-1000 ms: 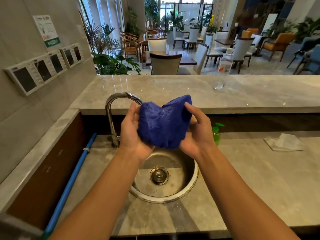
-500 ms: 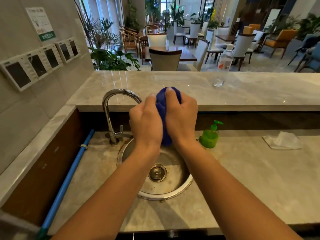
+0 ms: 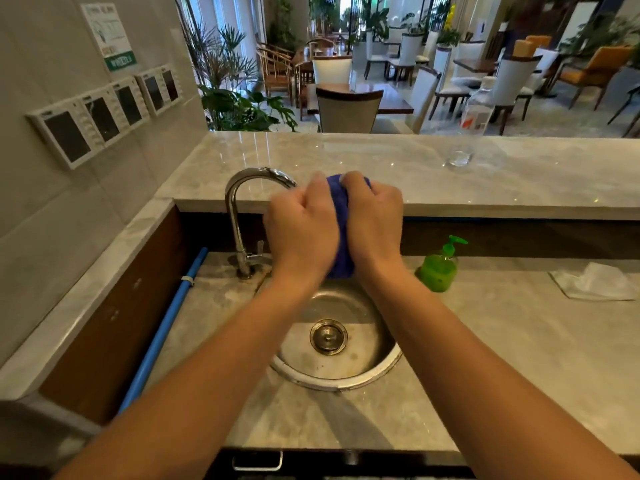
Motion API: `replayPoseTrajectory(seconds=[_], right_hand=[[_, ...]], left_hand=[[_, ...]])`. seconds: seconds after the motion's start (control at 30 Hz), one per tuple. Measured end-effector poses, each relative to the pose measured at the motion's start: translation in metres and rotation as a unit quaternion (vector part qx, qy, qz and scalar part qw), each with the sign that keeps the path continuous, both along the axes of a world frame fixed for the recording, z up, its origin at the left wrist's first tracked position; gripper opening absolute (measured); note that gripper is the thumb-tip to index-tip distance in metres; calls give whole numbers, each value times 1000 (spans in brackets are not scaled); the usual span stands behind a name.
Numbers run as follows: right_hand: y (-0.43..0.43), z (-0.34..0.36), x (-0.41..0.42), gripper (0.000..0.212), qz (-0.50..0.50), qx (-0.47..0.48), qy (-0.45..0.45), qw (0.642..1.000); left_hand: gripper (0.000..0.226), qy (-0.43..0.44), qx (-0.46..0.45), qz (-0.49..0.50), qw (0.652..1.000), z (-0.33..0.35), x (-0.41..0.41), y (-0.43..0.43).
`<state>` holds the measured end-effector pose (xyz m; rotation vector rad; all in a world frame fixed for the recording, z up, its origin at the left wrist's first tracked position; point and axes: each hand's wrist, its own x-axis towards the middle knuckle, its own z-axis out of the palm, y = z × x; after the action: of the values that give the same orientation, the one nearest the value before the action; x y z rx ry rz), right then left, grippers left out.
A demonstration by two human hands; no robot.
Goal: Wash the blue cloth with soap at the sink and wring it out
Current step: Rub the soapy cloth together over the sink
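Over the counter's (image 3: 519,341) sink (image 3: 332,384), left hand (image 3: 301,233) and right hand (image 3: 374,223) grip blue cloth (image 3: 341,251).

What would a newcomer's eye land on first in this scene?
The left hand and right hand grip a bunched blue cloth between them above the round steel sink, beside the curved tap. A bright green soap bottle stands on the counter, right of the sink.
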<state>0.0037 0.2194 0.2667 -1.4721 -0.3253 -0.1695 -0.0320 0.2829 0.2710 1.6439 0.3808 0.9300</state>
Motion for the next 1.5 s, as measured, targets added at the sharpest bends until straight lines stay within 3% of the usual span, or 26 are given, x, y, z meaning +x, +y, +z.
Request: replayPoseTrajectory(seconds=[0.1, 0.13, 0.27, 0.33, 0.43, 0.5, 0.6, 0.7, 0.8, 0.87, 1.03, 1.1, 1.2, 1.3, 1.4, 1.5], right_hand=[[3, -10, -31, 53, 34, 10, -14, 999], [4, -6, -28, 52, 25, 14, -15, 999], [4, 10, 15, 44, -21, -17, 20, 999], [4, -5, 5, 45, 13, -49, 26, 998], [9, -22, -26, 49, 82, -48, 41, 995], [12, -14, -15, 46, 65, -55, 40, 996], [4, 0, 17, 44, -13, -40, 53, 998], [-1, -20, 1, 43, 6, -63, 60, 996], [5, -35, -35, 47, 80, -70, 62, 992], [5, -28, -24, 48, 56, -79, 37, 995], [-16, -15, 16, 48, -52, -88, 48, 994], [-26, -30, 2, 48, -51, -73, 63, 994], [-39, -39, -26, 52, 0, -46, 71, 996], [-62, -22, -10, 61, -69, -33, 51, 996], [-101, -3, 19, 54, -121, -32, 63, 990], [-127, -16, 13, 44, -113, -21, 91, 989]], left_hand=[[57, -17, -125, 12, 992, 15, 18, 27], [57, -24, -129, 9, 991, 13, 15, 22], [53, -35, -7, -45, 998, -12, -16, -14], [54, 17, 19, -29, 999, -11, -3, 7], [61, 18, -122, 3, 992, -2, 24, 41], [59, -7, -175, 7, 985, -11, 18, 26], [57, -21, -90, -57, 994, -33, -12, -14], [55, 34, -1, -50, 998, -21, -1, 8], [53, 15, -142, 5, 990, -4, 25, 41], [51, -16, -194, 32, 980, -13, 22, 25], [53, -33, 19, -65, 997, -44, -16, -34], [55, -19, 104, -34, 994, -32, 1, -22], [55, -25, 16, 8, 1000, -13, 32, -12], [53, -24, -64, 7, 998, -20, 33, -58], [55, 7, -60, -86, 994, -40, 6, -115], [55, 42, 28, -98, 994, -33, 15, -122]])
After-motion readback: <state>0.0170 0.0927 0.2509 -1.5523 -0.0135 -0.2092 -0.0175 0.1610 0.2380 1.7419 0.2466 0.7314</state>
